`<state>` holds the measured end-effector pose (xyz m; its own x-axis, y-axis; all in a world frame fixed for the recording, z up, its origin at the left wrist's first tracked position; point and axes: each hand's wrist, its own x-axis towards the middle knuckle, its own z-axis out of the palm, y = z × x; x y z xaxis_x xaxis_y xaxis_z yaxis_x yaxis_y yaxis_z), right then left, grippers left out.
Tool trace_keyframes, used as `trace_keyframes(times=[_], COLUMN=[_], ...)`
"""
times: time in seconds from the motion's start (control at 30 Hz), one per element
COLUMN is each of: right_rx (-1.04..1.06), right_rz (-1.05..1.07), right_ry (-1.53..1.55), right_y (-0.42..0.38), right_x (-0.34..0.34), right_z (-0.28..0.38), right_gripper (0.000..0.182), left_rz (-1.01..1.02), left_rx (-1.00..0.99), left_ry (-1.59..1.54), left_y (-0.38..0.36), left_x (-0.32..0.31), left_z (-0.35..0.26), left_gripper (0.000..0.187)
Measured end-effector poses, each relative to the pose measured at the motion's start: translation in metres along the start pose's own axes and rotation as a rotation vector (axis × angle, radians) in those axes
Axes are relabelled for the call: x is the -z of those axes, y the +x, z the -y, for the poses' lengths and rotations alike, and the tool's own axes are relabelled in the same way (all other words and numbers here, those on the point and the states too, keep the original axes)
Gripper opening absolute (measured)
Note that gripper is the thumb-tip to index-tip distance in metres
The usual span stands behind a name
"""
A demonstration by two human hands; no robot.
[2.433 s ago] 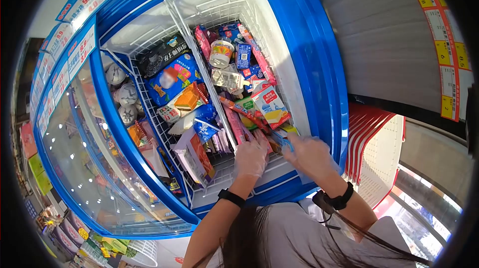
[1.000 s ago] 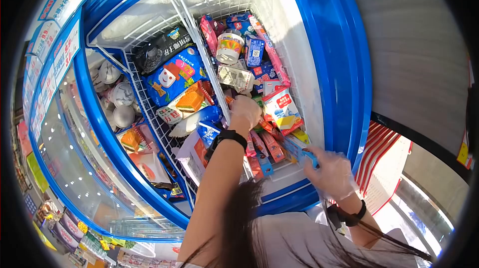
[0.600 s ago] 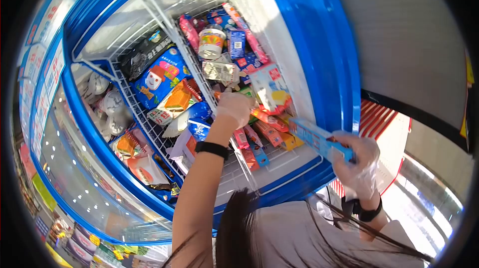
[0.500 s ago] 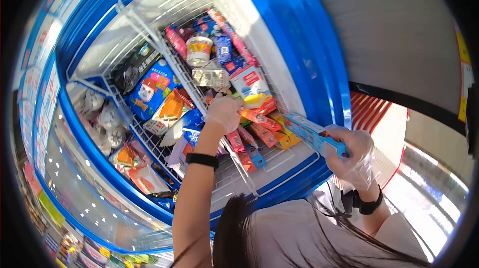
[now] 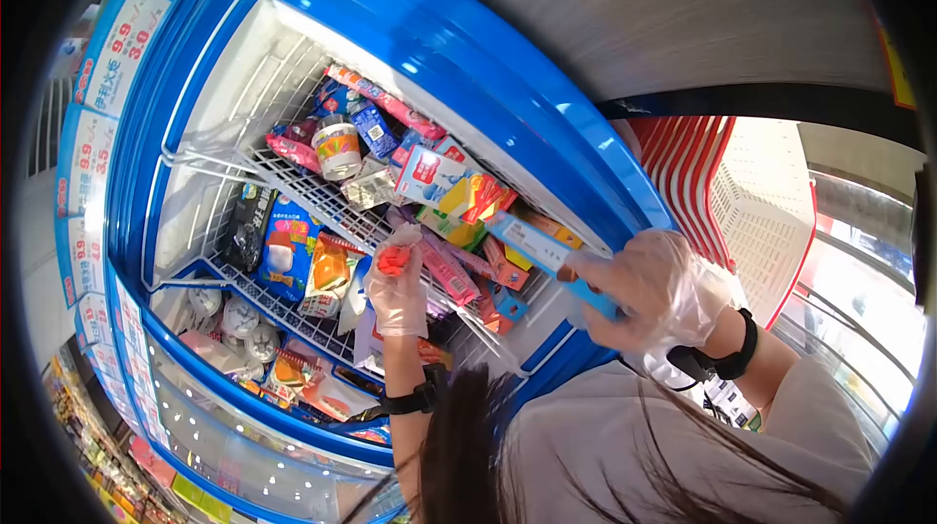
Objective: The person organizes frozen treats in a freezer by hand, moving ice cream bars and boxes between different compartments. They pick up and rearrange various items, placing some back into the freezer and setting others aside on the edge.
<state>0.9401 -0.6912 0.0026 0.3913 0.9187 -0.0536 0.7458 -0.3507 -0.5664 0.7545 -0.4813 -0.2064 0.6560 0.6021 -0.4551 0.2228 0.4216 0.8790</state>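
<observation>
Over the wire baskets, my left hand (image 5: 400, 307), in a clear plastic glove, is closed on a small crumpled red item (image 5: 393, 260) whose kind I cannot make out. Beneath it lie a pink packet (image 5: 447, 270) and other colourful packets. My right hand (image 5: 652, 292), also gloved and a little blurred, grips the near end of a long, narrow light-blue box (image 5: 532, 241). That box slants over the freezer's right side, its far end above an orange-and-yellow packet (image 5: 485, 196).
An open chest freezer (image 5: 468, 56) with a blue rim surrounds the white wire basket divider (image 5: 327, 212). Inside are a white tub (image 5: 336, 147), a blue packet (image 5: 286, 246) and silver-white round packs (image 5: 241, 317). Stacked red-and-white shopping baskets (image 5: 771, 202) stand at right.
My left hand has come up out of the packets, turned over, with a red item in its fingers. The right hand still holds the light-blue box. The camera view has rotated.
</observation>
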Motion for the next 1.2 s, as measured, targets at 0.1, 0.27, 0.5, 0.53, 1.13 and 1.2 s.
trace_keyframes(times=[0.1, 0.27, 0.5, 0.53, 1.13, 1.2], right_rx=[-0.094, -0.041, -0.025, 0.044, -0.176, -0.19], right_rz=[0.115, -0.019, 0.087, 0.104, 0.336, 0.375], right_ry=[-0.05, -0.011, 0.062, -0.04, -0.255, -0.235], right_y=[0.004, 0.003, 0.006, 0.005, 0.012, 0.012], right_x=[-0.015, -0.019, -0.033, -0.038, -0.087, -0.105], right_z=[-0.003, 0.004, 0.013, 0.012, -0.011, -0.021], right_gripper=[0.036, 0.034, 0.03, 0.03, 0.024, 0.024], left_rz=[-0.153, -0.271, -0.215, -0.197, -0.108, -0.118], left_rx=[-0.116, -0.073, 0.508, 0.532, 0.744, 0.762], left_ry=[0.125, 0.03, 0.106, -0.024, -0.17, -0.169], left_y=[-0.016, -0.037, -0.057, -0.059, -0.061, -0.061], left_x=[-0.017, -0.028, -0.033, -0.037, -0.058, -0.059], left_z=[-0.03, -0.059, -0.094, -0.088, 0.035, 0.041], left_gripper=[0.015, 0.007, 0.021, 0.025, 0.02, 0.02])
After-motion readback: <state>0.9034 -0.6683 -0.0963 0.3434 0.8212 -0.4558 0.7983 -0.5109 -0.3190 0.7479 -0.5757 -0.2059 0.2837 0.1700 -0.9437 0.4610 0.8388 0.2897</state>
